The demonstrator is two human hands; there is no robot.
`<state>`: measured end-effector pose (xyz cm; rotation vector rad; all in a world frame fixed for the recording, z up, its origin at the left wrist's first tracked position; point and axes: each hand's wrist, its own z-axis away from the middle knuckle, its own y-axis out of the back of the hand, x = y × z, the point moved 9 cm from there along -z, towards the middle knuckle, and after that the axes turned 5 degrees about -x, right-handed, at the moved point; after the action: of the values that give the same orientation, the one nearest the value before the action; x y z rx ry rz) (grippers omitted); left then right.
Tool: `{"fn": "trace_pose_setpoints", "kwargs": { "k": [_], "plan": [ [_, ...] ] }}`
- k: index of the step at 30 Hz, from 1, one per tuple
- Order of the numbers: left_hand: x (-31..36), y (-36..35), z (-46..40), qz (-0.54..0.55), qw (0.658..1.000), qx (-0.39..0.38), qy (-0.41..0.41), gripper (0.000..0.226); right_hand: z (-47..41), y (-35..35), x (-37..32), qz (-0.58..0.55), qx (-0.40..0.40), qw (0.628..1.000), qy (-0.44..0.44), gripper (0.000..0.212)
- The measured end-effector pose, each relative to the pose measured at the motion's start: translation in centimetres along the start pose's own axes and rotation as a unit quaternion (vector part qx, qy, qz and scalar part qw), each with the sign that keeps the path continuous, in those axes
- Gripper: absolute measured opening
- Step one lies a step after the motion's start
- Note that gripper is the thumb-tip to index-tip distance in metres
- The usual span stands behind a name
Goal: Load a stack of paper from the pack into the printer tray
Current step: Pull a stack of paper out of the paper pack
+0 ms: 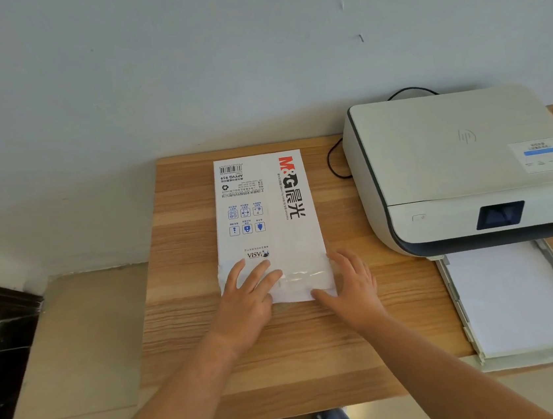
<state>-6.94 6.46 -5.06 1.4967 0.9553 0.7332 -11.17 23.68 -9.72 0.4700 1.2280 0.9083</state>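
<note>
Wood table: L hand fingers flat on paper pack near end; R hand fingers relaxed, touching its corner.

Wood-grain desk, banded light and dark brown, far edge against the wall. White paper pack lies flat near the far edge, left of middle, long side running far to near, printed face up. White printer sits at the far right corner, its tray pulled out toward the near right edge, white sheets in it. Black cable loops on the desk between pack and printer.
</note>
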Motion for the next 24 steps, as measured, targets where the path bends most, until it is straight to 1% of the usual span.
{"fn": "trace_pose_setpoints", "kwargs": {
  "k": [2,4,6,8,9,12,17,24],
  "plan": [
    [0.3,0.0,0.6,0.004,1.000,0.007,0.009,0.020,0.8,0.0,0.8,-0.008,0.004,0.999,-0.032,0.075],
    [0.6,-0.2,1.4,0.012,1.000,0.008,0.006,0.019,1.6,-0.5,1.9,-0.031,-0.007,0.995,-0.090,0.067],
    [0.9,-0.6,2.1,0.017,1.000,0.009,-0.002,0.016,2.4,-1.2,2.8,-0.112,-0.030,0.980,-0.162,0.049],
    [0.9,-0.8,2.5,0.030,1.000,0.003,0.006,0.013,3.1,-2.0,3.2,-0.211,-0.055,0.952,-0.216,0.031],
    [0.9,-0.9,2.6,0.035,0.999,-0.007,0.014,0.011,3.3,-2.4,3.2,-0.247,-0.071,0.938,-0.232,0.026],
    [0.7,-1.1,2.7,0.037,0.997,-0.046,0.041,0.001,3.3,-2.8,2.9,-0.299,-0.093,0.917,-0.249,0.018],
    [-0.5,-0.8,3.1,0.063,0.989,-0.104,0.089,0.030,2.8,-3.1,3.2,-0.298,-0.107,0.909,-0.272,0.008],
    [-1.1,-0.3,3.8,0.066,0.985,-0.115,0.115,0.035,3.4,-3.4,3.4,-0.287,-0.126,0.914,-0.259,0.009]
  ]
}}
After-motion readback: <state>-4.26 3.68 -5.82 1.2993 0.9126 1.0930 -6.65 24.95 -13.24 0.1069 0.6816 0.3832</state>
